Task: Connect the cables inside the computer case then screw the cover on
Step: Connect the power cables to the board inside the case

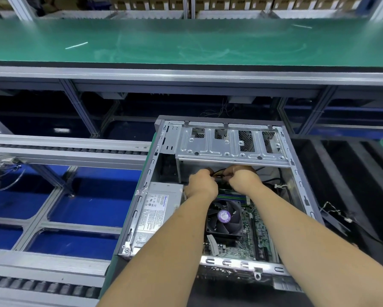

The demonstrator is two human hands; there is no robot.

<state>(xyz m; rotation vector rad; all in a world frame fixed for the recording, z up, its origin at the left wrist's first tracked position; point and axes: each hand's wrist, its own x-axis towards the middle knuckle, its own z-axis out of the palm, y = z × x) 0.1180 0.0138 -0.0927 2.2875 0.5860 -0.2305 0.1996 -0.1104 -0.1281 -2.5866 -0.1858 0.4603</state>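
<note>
A long green tabletop (186, 41) on a grey aluminium frame runs across the far side of an assembly hall, with rows of cardboard boxes (230, 3) shelved beyond it and a roller conveyor (64, 147) stretching away to the left of the computer case (301, 173). The case lies open, cover off, on a green-edged work surface in front of the green tabletop, with blue floor showing through the framework to its left. Inside the case, a silver drive cage (228, 142) spans the far end, a labelled power supply (155, 213) fills the left side, and a black cooling fan (223, 218) with a purple hub sits on the green motherboard (254, 231) nearer the person. Both bare forearms reach in over the case's near rim. The left hand (200, 185) and right hand (243, 177) meet just under the drive cage, each grip curled around a bundle of yellow and black cables (217, 173) held between them. Loose black wires (332, 209) trail just outside the case's right wall.
</note>
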